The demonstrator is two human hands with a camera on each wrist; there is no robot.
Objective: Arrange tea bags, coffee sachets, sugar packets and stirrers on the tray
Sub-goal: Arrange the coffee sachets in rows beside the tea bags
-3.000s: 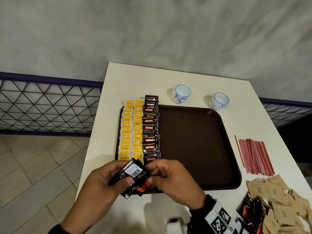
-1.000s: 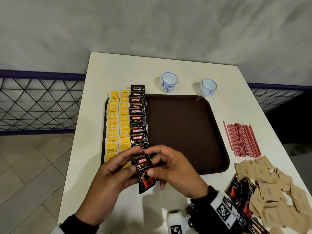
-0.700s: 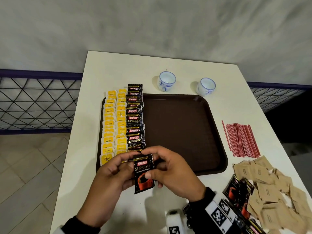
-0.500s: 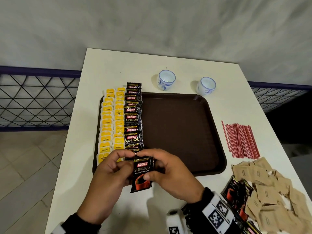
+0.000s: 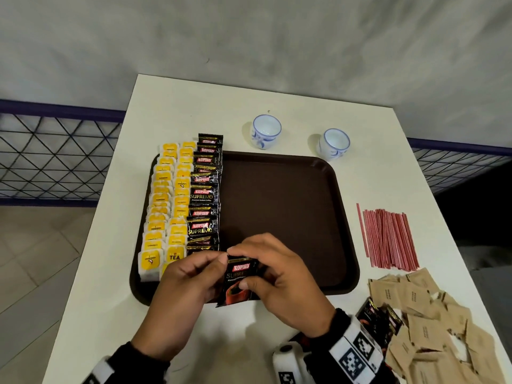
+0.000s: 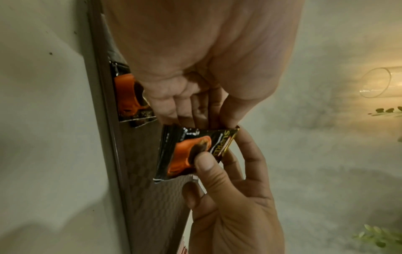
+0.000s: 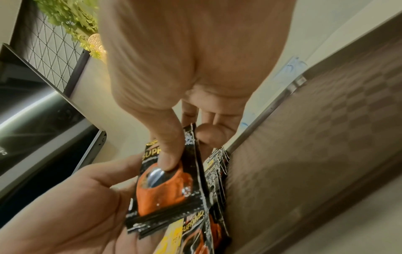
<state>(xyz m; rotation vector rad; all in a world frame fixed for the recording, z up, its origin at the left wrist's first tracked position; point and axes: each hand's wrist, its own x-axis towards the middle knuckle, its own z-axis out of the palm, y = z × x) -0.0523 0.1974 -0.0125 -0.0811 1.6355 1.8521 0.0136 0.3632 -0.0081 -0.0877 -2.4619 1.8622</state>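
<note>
Both hands hold a small stack of black Kopiko coffee sachets point(image 5: 237, 292) over the near edge of the brown tray point(image 5: 282, 212). My left hand point(image 5: 219, 260) pinches the stack's top left corner. My right hand point(image 5: 243, 268) grips it with the thumb on the printed cup, as seen on the sachets point(image 7: 169, 189) and the same sachets point(image 6: 191, 153) in the wrist views. Two columns of yellow tea bags point(image 5: 163, 206) and one row of coffee sachets point(image 5: 203, 195) lie along the tray's left side. Red stirrers point(image 5: 388, 236) and brown sugar packets point(image 5: 432, 328) lie on the table to the right.
Two small blue-and-white cups point(image 5: 266, 131) point(image 5: 333, 144) stand behind the tray. More loose coffee sachets point(image 5: 379, 320) lie beside the sugar pile at the near right. The tray's middle and right are bare. A mesh railing point(image 5: 55, 162) runs left of the white table.
The sachets have been turned face up since three seconds ago. Over the last second both hands have shifted them slightly right, beside the near end of the coffee row.
</note>
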